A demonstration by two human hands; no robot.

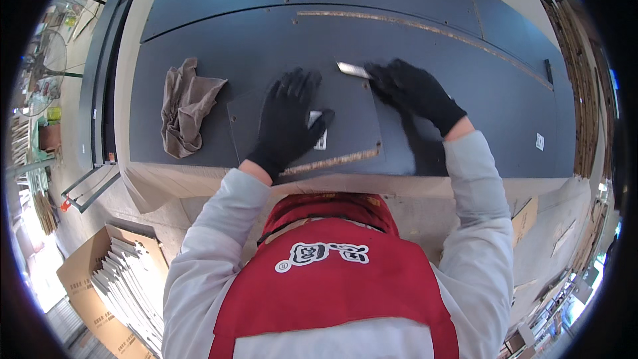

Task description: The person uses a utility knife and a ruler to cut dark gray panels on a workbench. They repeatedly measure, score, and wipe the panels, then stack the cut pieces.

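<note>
My left hand (289, 116), in a black glove, lies flat with fingers spread on a small dark grey panel (256, 119). Part of a white label (320, 141) shows beside its thumb. A rough brown strip (332, 161) runs along that panel's near edge. Just beyond the panel's far right corner, my right hand (415, 90), also black-gloved, is closed round a utility knife. The light, flat blade (351, 69) points left from the fingers; the handle is hidden in the glove.
A crumpled brown cloth (189, 108) lies at left on the large dark panels (478, 119). Another brown strip (425, 26) crosses the far side. A small white label (539, 141) is at right. On the floor, lower left, stands a cardboard box (100, 292) of thin white sheets.
</note>
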